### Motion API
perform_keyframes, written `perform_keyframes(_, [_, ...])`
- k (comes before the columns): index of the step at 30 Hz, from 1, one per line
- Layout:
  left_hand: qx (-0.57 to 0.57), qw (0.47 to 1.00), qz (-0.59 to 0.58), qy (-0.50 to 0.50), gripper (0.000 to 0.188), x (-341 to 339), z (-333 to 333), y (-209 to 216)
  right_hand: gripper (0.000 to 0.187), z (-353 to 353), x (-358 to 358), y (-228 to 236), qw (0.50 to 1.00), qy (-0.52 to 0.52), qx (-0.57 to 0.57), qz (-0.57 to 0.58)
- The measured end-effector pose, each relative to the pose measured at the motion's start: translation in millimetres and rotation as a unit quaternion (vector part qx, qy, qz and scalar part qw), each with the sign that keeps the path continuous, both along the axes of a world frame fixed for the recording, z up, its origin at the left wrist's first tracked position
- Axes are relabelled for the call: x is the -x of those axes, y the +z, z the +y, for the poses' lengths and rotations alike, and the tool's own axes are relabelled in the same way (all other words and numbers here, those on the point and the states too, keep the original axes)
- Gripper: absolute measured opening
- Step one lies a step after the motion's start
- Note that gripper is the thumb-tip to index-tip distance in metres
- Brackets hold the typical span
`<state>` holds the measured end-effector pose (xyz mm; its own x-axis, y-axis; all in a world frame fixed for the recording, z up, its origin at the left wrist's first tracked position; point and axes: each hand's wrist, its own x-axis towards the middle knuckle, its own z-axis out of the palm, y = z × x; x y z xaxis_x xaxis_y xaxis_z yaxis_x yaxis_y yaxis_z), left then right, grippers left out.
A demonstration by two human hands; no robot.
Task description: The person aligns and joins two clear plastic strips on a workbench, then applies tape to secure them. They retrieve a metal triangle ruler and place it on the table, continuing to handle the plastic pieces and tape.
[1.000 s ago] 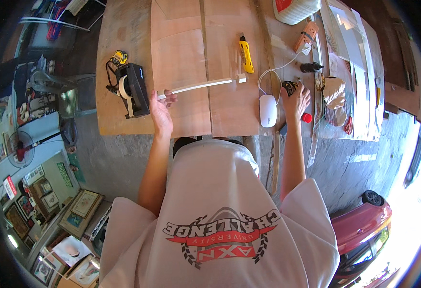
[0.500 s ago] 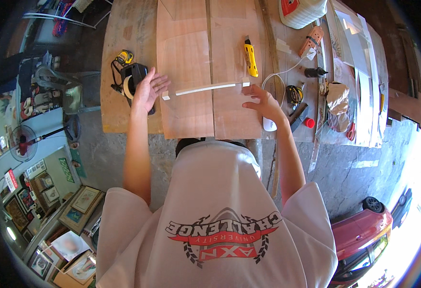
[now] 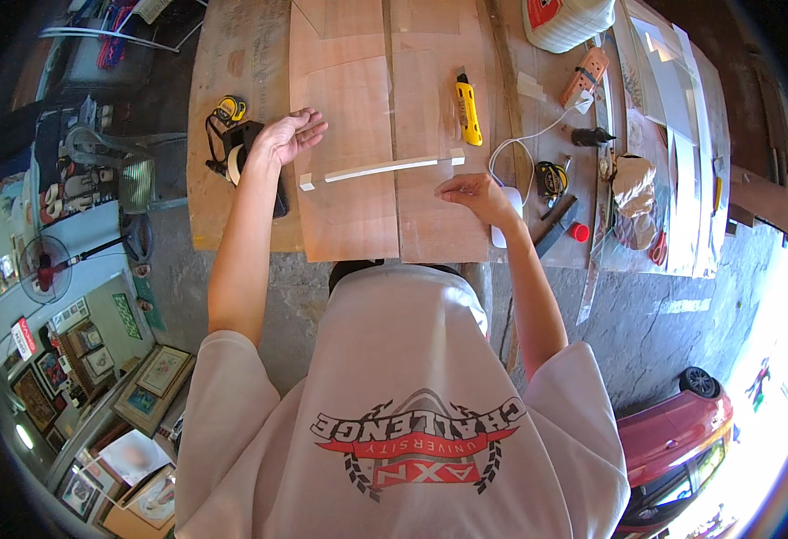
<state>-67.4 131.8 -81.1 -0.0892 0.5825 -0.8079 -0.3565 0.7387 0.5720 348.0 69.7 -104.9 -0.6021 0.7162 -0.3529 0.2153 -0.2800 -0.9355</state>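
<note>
A thin white strip (image 3: 380, 170) lies across the pale wooden boards (image 3: 358, 220) in front of me, bowed slightly. Small white pieces sit by its ends, a left one (image 3: 307, 182) and a right one (image 3: 457, 162). Faint edges around them look like a clear sheet. My left hand (image 3: 291, 136) hovers beyond the left piece with fingers stretched out, holding nothing. Below the strip's right end, my right hand (image 3: 476, 193) has its fingertips pressed together; whatever they pinch, if anything, is too small to make out. A yellow utility knife (image 3: 468, 110) lies beyond that hand.
At left are a yellow tape measure (image 3: 229, 110) and a black tape dispenser (image 3: 241, 139). On the right lie an orange power strip (image 3: 584, 77), a white cable, a second tape measure (image 3: 551, 178), a red cap (image 3: 578, 232) and red scissors (image 3: 659, 248). A white jug (image 3: 566, 25) stands behind.
My right hand has moved left and toward me, its spread fingers coming together. My left hand has moved slightly away from me and right. The strip and end pieces have shifted slightly.
</note>
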Motion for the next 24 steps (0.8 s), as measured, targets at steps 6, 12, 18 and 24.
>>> perform_keyframes(6, [-0.013,1.0,0.006,-0.02,0.016,3,-3,-4,0.014,0,1,2,1.0,0.004,-0.01,0.0])
perform_keyframes(12, [-0.03,0.999,0.008,-0.015,0.014,4,-23,7,0.012,-10,0,20,0.999,-0.008,-0.037,-0.02])
perform_keyframes(18, [-0.045,0.999,-0.022,-0.002,0.016,6,-46,25,0.012,-13,-5,55,0.992,0.009,-0.114,-0.062])
perform_keyframes(24, [-0.114,0.992,-0.062,0.002,0.021,10,-61,40,0.01,-5,-10,92,0.971,0.023,-0.213,-0.105])
